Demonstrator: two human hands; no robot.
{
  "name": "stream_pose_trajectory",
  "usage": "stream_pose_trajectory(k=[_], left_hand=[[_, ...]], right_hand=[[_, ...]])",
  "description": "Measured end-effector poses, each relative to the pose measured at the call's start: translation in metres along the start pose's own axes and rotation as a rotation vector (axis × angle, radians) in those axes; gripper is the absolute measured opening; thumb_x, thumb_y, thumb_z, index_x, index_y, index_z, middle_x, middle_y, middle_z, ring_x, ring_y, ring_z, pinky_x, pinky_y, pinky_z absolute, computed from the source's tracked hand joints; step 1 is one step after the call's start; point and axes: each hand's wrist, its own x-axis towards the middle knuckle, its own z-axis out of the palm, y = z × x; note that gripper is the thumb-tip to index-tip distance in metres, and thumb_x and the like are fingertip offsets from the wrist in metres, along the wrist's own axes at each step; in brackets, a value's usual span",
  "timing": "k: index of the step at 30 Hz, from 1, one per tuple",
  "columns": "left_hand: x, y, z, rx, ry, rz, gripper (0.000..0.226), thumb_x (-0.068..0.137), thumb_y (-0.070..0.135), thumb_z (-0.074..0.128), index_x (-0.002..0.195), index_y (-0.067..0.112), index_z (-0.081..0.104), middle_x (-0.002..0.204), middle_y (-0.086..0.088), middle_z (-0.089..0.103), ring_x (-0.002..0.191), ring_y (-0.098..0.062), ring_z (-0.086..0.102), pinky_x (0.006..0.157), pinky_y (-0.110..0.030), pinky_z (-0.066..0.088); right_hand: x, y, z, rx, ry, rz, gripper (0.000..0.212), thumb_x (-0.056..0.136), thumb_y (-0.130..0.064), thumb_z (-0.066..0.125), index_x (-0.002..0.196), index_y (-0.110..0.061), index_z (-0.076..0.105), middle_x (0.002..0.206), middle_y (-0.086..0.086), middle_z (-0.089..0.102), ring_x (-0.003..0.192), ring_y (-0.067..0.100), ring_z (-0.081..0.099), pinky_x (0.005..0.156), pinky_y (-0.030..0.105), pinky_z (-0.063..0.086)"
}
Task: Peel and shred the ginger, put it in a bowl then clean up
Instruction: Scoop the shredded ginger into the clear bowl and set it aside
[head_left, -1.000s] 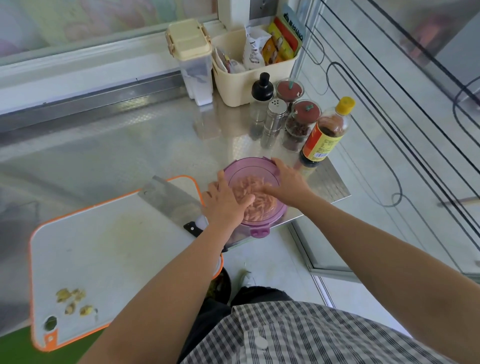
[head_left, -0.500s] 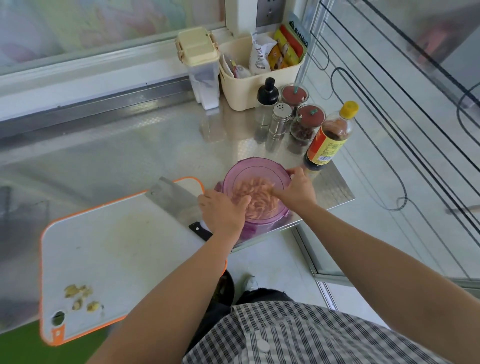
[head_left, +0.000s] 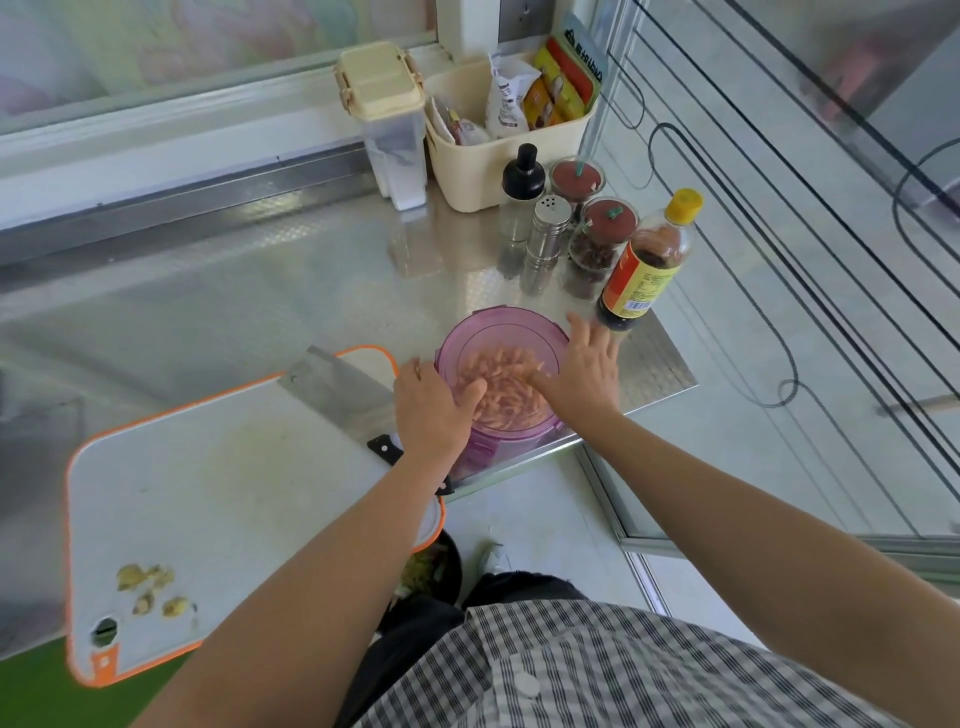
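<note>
Pink-tinted ginger shreds (head_left: 501, 387), thin as matchsticks, lie heaped in a round, translucent purple bowl (head_left: 498, 318). The bowl stands at the steel counter's (head_left: 208, 312) near edge, close to its right corner. The left hand (head_left: 431, 410) grips the bowl's left rim, thumb inside and fingers bent down outside. The right hand (head_left: 587, 371) lies spread and straight-fingered over the right rim, thumb tip touching the shreds, holding nothing. Just left, a flat cleaver (head_left: 337, 384) rests on a white, orange-rimmed board (head_left: 234, 493) that overhangs the edge. Knobbly peel scraps (head_left: 148, 590) sit near the board's near-left corner. Bare counter stretches behind, and a bottle (head_left: 644, 265) stands just beyond the right fingers.
</note>
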Motion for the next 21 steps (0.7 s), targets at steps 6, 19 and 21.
stream_pose_trajectory(k=[6,19,21], left_hand=[[-0.001,-0.02,-0.024,0.236,-0.344,0.702,0.1,0.067,0.073,0.061,0.149,0.025,0.031,0.161,0.003,0.013,0.148,-0.013,0.004,0.121,-0.044,0.006],[-0.009,-0.01,0.002,0.721,-0.099,0.724,0.089,0.046,0.053,0.088,0.121,0.01,0.065,0.133,-0.012,0.059,0.123,-0.031,0.056,0.089,-0.058,0.05],[-0.01,-0.001,0.001,0.711,-0.088,0.684,0.087,0.056,0.051,0.085,0.13,0.013,0.058,0.142,-0.009,0.051,0.132,-0.028,0.047,0.099,-0.058,0.043]], right_hand=[[-0.006,0.017,0.003,-0.064,-0.116,-0.406,0.069,0.082,-0.064,0.042,0.138,-0.024,0.047,0.151,0.001,0.035,0.14,0.021,0.027,0.111,0.042,0.024],[-0.007,0.028,0.01,0.107,-0.179,-0.346,0.084,0.077,-0.059,0.063,0.147,-0.026,0.032,0.16,0.001,0.008,0.147,0.021,0.003,0.116,0.042,0.008],[-0.011,0.03,0.009,0.167,-0.153,-0.241,0.081,0.079,-0.049,0.069,0.147,-0.032,0.029,0.16,0.001,0.004,0.146,0.027,0.007,0.113,0.044,0.018]])
